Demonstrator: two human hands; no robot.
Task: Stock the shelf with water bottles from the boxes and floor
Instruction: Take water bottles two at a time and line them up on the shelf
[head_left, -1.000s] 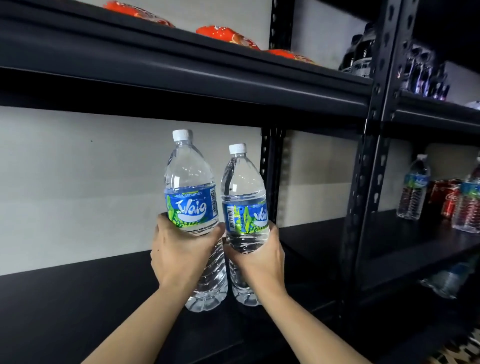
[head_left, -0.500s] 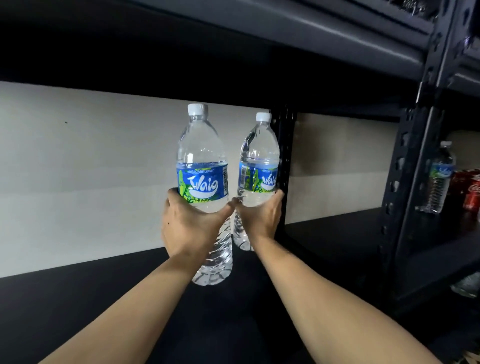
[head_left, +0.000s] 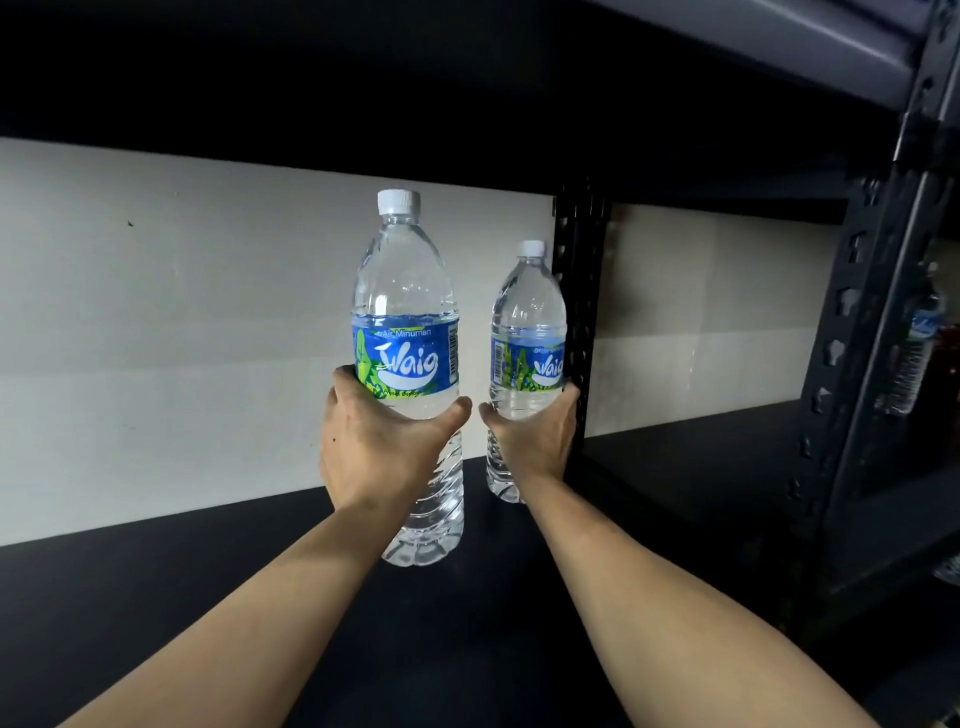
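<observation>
Near bottle (head_left: 408, 291) is clasped upright in the left hand (head_left: 379, 452), far bottle (head_left: 527, 312) in the right hand (head_left: 535, 441), over the shelf (head_left: 156, 597).

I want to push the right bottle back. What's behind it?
Behind the right bottle stand the pale wall and a black post. The shelf spot behind its base is covered by the bottle and right hand.

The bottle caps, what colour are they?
White. The head view shows a cap on the left bottle and on the right bottle.
</observation>
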